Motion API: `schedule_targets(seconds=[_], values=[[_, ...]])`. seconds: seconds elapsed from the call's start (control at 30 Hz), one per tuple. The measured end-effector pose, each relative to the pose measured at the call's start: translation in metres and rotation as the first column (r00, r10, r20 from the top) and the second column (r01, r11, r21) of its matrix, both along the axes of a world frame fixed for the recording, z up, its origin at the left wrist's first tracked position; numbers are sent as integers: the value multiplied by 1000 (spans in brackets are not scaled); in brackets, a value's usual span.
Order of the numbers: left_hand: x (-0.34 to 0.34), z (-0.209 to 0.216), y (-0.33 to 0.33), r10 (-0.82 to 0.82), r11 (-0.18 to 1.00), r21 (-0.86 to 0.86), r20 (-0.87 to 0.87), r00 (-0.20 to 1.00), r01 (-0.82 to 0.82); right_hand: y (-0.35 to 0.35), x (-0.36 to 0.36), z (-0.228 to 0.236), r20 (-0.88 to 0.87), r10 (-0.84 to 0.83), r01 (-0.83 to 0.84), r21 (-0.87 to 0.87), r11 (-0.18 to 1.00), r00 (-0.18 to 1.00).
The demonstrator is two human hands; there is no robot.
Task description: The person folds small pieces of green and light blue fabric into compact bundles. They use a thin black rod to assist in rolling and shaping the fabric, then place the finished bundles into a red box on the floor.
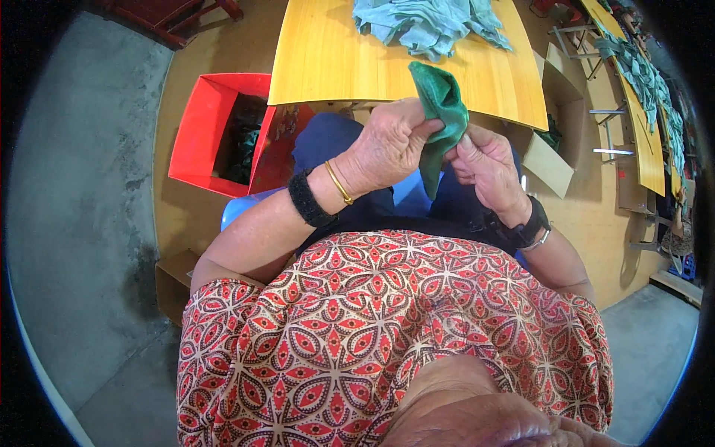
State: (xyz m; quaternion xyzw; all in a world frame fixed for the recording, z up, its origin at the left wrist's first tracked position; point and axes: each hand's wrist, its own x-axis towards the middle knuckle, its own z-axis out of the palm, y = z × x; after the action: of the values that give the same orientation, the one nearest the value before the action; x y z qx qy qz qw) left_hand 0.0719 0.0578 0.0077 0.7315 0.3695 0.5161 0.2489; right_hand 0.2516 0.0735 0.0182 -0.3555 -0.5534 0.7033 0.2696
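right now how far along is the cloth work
Done: dark green cloth already lies in the red box. In hand: both hands, left hand and right hand, hold one green cloth. Left: a heap of pale green cloths on the yellow table.

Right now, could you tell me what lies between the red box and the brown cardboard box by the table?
In the head view, the person's knees in dark blue trousers lie between the red box and the cardboard box, with both hands above them.

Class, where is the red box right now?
In the head view, the red box sits on the floor at the person's left, beside the yellow table.
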Motion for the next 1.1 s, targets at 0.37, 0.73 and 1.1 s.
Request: schedule_targets(seconds=[0.37,0.73,1.1], values=[[-16,17,9,-4,927,-311,551,835,210,9,3,5,104,44,-61,162,985,994],[-20,5,13,148,921,-363,666,731,144,14,11,-7,230,-61,-26,360,933,971],[-13,11,7,24,907,-332,653,757,257,15,4,-10,204,-60,-61,541,839,977]])
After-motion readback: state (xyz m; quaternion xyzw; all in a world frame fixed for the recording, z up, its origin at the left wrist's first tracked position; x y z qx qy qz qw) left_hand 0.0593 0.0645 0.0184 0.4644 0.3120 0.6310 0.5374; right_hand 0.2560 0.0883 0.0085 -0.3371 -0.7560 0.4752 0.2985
